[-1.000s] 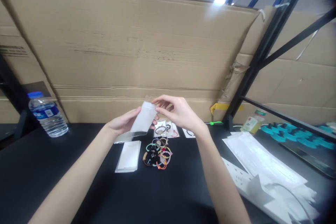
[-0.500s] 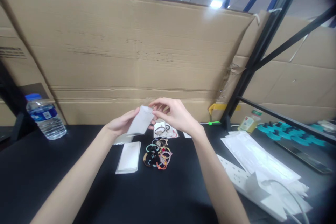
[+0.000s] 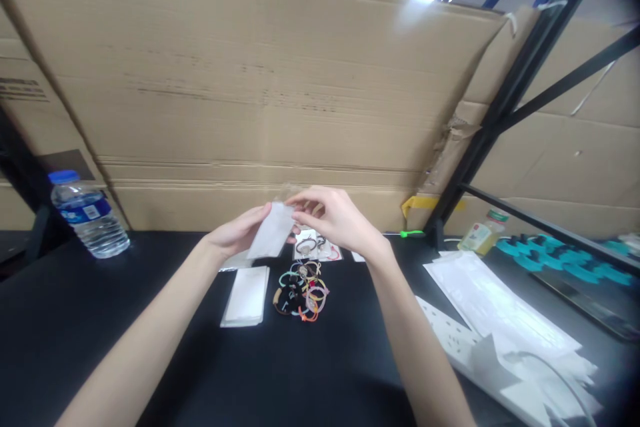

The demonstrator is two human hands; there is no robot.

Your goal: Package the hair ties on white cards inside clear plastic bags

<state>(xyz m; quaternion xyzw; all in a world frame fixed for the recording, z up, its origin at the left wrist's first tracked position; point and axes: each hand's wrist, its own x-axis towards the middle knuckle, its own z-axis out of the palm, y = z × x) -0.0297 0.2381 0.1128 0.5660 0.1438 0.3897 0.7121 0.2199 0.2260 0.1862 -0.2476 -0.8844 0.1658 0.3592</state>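
Observation:
My left hand (image 3: 239,232) is closed on a white card (image 3: 273,232), held tilted above the table with the thumb on its upper edge. My right hand (image 3: 330,217) pinches at the card's top right corner, where clear plastic film (image 3: 287,191) shows behind the fingers; it looks like a small bag. Below the hands lies a pile of coloured hair ties (image 3: 301,292). A stack of white cards (image 3: 246,297) is left of the pile. Behind it, partly covered by my right hand, are cards with hair ties (image 3: 307,247) on them.
A water bottle (image 3: 90,217) stands at the left. On the right are a white power strip (image 3: 450,333), white plastic bags (image 3: 505,307), a bottle of yellowish liquid (image 3: 483,233), turquoise parts (image 3: 565,257) and a dark phone-like slab (image 3: 583,303). Cardboard (image 3: 260,80) walls the back.
The view has tilted slightly downward. Both hands keep nearly the same hold, and the white card has turned a little more upright.

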